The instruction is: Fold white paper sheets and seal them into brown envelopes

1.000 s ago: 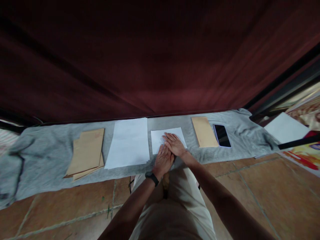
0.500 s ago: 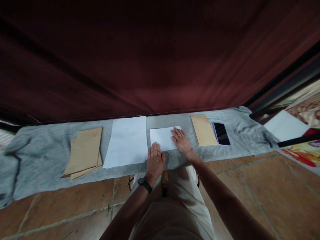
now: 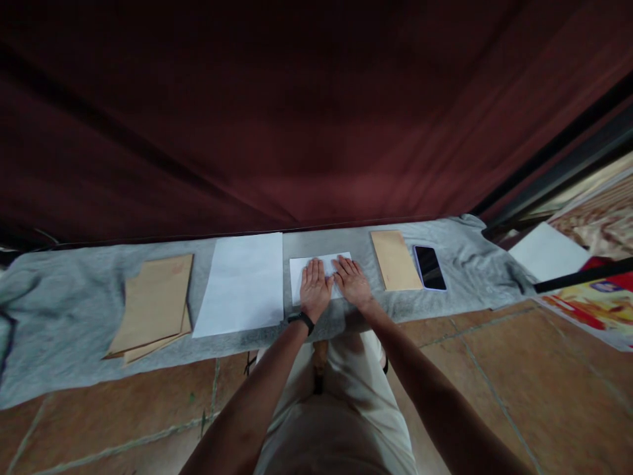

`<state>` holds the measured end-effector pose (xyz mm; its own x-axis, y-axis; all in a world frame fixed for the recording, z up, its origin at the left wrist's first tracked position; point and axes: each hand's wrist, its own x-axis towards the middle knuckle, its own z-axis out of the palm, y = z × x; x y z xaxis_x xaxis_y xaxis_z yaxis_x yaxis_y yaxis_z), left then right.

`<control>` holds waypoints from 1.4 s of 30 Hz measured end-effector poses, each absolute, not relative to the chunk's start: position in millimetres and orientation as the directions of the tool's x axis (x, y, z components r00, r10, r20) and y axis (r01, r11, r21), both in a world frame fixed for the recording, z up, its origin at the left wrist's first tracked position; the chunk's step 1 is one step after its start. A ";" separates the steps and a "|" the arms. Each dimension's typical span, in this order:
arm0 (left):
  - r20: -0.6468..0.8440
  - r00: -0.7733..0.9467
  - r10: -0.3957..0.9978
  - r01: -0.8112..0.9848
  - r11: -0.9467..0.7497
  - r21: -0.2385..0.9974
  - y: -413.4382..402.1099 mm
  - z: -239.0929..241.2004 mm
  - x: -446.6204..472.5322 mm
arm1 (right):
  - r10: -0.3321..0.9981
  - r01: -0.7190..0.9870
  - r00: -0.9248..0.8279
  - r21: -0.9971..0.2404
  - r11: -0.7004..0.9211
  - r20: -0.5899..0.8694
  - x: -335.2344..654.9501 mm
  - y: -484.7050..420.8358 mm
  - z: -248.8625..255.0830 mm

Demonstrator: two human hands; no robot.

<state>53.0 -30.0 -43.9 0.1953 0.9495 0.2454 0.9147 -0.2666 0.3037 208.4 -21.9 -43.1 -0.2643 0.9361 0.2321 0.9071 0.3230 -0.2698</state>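
A small folded white sheet (image 3: pixel 298 275) lies on a grey cloth (image 3: pixel 74 310) spread over the floor. My left hand (image 3: pixel 314 287), with a black band on its wrist, rests flat on the sheet, fingers stretched out. My right hand (image 3: pixel 353 282) lies flat beside it on the sheet's right part, fingers also spread. The two hands nearly touch. A larger stack of white paper (image 3: pixel 242 284) sits just left of the folded sheet, and a single brown envelope (image 3: pixel 395 260) lies just right of it.
A pile of brown envelopes (image 3: pixel 151 307) lies at the left of the cloth. A black phone (image 3: pixel 429 267) sits right of the single envelope. A dark red curtain (image 3: pixel 297 112) hangs behind. Another white sheet (image 3: pixel 544 251) lies far right. Brown floor tiles (image 3: pixel 519 376) stretch around my legs.
My left hand moved forward from the cloth's near edge onto the folded sheet, beside my right hand. The sheet looks shorter than a second ago. The camera shifted slightly.
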 end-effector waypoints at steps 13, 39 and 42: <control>0.301 0.029 0.953 0.947 -0.122 0.296 -26.2 -46.2 10.5 | 0.939 0.902 -0.258 -0.292 0.318 0.225 208.5 -21.9 -44.0; 0.192 0.230 0.954 0.925 -0.275 0.262 -63.2 -41.0 28.8 | 0.912 0.862 -0.352 -0.307 0.404 0.210 160.4 -23.2 -42.3; 0.209 0.196 0.958 0.929 -0.249 0.272 -63.3 -40.3 27.7 | 0.925 0.880 -0.313 -0.299 0.368 0.216 171.5 -24.7 -41.7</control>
